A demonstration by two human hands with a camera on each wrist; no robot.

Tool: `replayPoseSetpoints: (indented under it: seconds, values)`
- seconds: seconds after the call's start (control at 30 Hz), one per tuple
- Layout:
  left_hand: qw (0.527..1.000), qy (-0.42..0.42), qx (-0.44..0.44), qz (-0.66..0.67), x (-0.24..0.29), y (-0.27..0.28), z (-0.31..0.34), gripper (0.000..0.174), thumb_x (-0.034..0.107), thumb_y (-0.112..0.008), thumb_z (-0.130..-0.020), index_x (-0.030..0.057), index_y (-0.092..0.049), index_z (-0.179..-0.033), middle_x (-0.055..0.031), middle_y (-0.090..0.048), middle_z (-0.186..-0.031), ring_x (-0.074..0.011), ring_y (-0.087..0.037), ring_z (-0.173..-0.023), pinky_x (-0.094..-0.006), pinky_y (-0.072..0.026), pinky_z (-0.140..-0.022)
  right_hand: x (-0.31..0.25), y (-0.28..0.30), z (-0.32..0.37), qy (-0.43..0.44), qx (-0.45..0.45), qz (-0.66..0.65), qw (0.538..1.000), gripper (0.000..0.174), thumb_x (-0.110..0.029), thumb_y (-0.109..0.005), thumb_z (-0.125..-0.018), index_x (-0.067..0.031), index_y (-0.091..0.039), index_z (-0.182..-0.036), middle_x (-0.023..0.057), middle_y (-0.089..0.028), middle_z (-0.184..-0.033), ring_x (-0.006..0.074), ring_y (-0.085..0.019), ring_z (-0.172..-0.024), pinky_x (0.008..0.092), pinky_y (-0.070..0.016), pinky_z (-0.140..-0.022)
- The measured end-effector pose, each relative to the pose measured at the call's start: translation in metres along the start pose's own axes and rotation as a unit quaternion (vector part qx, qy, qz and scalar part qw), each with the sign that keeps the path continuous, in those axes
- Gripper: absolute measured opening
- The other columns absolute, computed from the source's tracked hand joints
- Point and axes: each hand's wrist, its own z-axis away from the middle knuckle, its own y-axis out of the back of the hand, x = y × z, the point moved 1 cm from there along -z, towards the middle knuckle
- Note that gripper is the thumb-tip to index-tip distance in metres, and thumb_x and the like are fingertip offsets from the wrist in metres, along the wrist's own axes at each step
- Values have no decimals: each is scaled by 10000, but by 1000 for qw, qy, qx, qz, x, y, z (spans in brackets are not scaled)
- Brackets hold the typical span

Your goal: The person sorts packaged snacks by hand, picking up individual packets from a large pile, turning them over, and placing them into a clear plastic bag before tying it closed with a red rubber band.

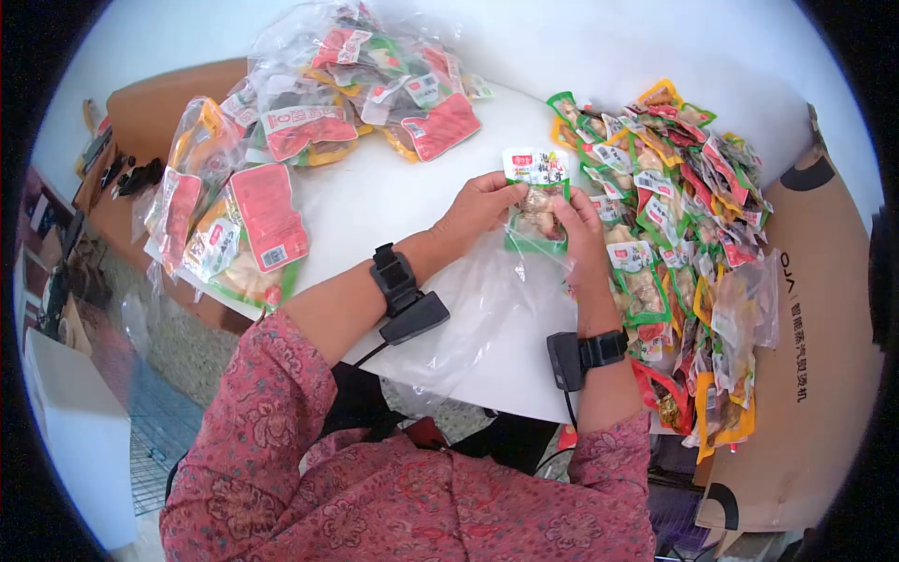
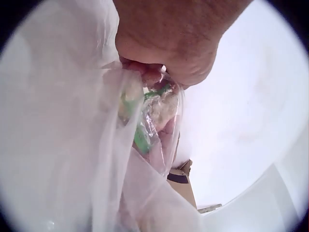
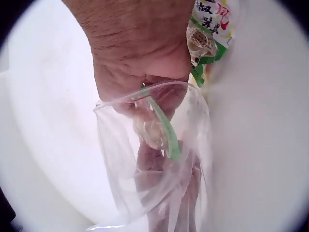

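Between my two hands is a small sealed snack packet (image 1: 537, 170) with a white printed top, green edges and pale pieces showing through its window. My left hand (image 1: 476, 211) pinches its left side, thumb on the front. The right hand (image 1: 584, 232) grips its lower right side. A clear plastic bag (image 1: 478, 304) hangs below the packet and spreads toward my lap. Seen from the right wrist, the mouth of the clear bag (image 3: 120, 169) lies right at the fingers and overlaps the packet (image 3: 149, 131). In the left wrist view the bag's film (image 2: 58, 121) hides much of the packet.
A large heap of similar packets (image 1: 660, 201) covers the right of the white table (image 1: 375, 211). Filled clear bags with red labels (image 1: 309, 126) lie at the back left, and another filled bag (image 1: 267, 215) nearer. A cardboard box (image 1: 805, 356) stands along the right edge.
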Motion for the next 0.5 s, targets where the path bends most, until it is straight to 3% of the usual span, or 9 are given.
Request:
replayPoseSetpoints:
  seconds: [0.27,0.5]
  values:
    - [999,-26,-3,45,0,-1,1,161,198,-554,-849,77,-608,-940,64,-504,-652,-25,-371,-521,-181,-293,-467,3,1,1,0,-25,82,996,168,-137,-544,-840,-35,-526,-971,-24,-488,-766,47,-482,-652,192,-429,-580]
    - [997,-6,2,82,-9,6,-6,176,212,-571,-845,59,-608,-924,51,-518,-672,-23,-387,-527,-179,-299,-462,3,-9,4,43,-25,135,990,353,-143,-545,-835,-12,-417,-1137,32,-535,-884,74,-517,-758,222,-467,-659]
